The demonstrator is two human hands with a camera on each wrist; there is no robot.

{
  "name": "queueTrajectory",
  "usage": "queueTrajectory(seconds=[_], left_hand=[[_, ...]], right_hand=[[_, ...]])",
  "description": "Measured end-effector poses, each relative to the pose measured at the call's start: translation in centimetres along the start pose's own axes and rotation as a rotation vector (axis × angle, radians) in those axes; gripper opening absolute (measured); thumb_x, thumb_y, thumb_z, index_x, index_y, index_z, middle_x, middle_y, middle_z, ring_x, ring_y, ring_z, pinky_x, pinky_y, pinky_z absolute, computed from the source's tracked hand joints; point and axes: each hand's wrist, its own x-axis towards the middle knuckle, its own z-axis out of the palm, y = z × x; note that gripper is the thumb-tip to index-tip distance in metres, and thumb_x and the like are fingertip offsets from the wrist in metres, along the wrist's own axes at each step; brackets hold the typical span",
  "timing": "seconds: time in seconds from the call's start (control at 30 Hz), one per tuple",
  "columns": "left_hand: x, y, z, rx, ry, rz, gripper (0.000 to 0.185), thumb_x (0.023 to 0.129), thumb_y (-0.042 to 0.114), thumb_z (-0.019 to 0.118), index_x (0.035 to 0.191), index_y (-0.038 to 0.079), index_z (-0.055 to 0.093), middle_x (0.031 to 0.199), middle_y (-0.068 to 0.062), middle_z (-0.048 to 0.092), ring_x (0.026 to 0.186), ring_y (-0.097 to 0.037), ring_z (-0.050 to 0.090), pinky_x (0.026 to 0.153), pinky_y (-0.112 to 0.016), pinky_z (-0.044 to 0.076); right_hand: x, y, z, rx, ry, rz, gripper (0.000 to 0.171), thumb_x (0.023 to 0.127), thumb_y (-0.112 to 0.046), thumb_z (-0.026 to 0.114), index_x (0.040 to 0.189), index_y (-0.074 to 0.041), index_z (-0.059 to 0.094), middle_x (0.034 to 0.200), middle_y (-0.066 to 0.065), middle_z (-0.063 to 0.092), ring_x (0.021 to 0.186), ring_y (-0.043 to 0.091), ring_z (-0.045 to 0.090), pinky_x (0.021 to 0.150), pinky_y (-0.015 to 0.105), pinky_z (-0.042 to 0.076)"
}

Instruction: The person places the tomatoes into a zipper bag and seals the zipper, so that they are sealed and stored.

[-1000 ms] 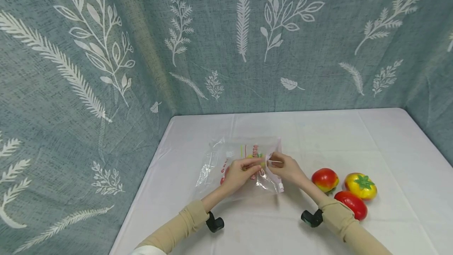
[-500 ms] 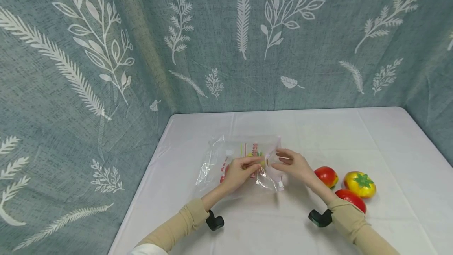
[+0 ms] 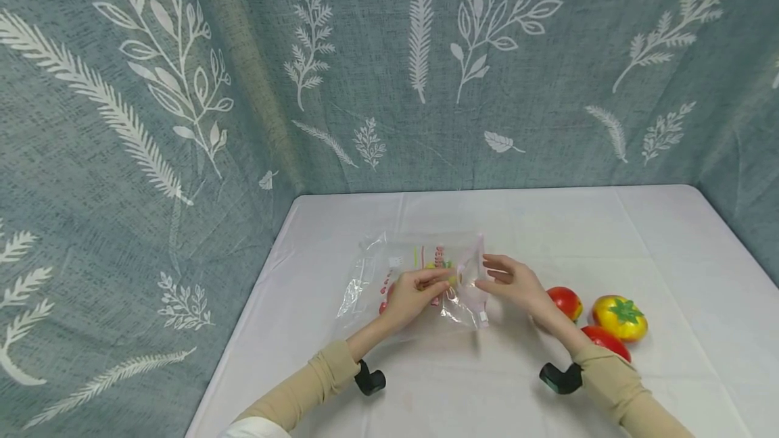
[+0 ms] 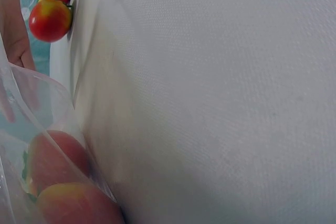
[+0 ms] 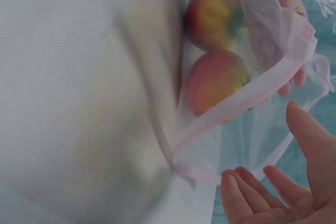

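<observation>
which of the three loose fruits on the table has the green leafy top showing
The yellow-and-red fruit, farthest right. The red one beside the right hand and the red one nearer the sleeve show none.

Even, bright, diffuse light falls from above, leaving only faint shadows on the white tablecloth (image 3: 548,235). The head view is sharp but bows outward at its edges. Both wrist views are soft and out of focus, with 2 blurred fruits (image 5: 215,51) showing through the plastic.
</observation>
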Motion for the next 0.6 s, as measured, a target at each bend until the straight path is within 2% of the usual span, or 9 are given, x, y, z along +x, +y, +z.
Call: queueTrajectory(seconds=[0.33, 0.47, 0.6], left_hand=[[0.0, 0.0, 0.0, 0.033, 0.009, 0.014, 0.028, 0.088, 0.008, 0.066, 0.115, 0.003, 0.067, 0.092, -0.020, 0.072, 0.059, -0.006, 0.052, 0.050, -0.011, 0.036], [0.5, -1.6, 0.2, 0.059, 0.023, -0.004, 0.029, 0.088, 0.012, 0.067, 0.116, 0.007, 0.068, 0.098, -0.015, 0.073, 0.059, -0.005, 0.053, 0.049, -0.012, 0.036], [0.9, -3.0, 0.3, 0.030, 0.029, -0.004, 0.030, 0.087, 0.014, 0.067, 0.117, 0.009, 0.068, 0.095, -0.016, 0.073, 0.058, -0.003, 0.052, 0.048, -0.012, 0.036]], right_hand=[[-0.6, -0.3, -0.8, -0.017, 0.015, -0.009, 0.069, 0.087, -0.034, 0.069, 0.141, -0.002, 0.040, 0.141, 0.024, 0.046, 0.126, 0.041, 0.048, 0.098, 0.049, 0.045], [-1.0, -0.4, -1.1, -0.008, 0.018, -0.014, 0.070, 0.086, -0.034, 0.069, 0.141, -0.003, 0.040, 0.141, 0.024, 0.046, 0.127, 0.041, 0.047, 0.099, 0.050, 0.044], [-1.3, -0.4, -1.2, 0.002, 0.022, -0.012, 0.071, 0.085, -0.034, 0.070, 0.142, -0.003, 0.039, 0.142, 0.023, 0.046, 0.128, 0.040, 0.047, 0.100, 0.049, 0.044]])
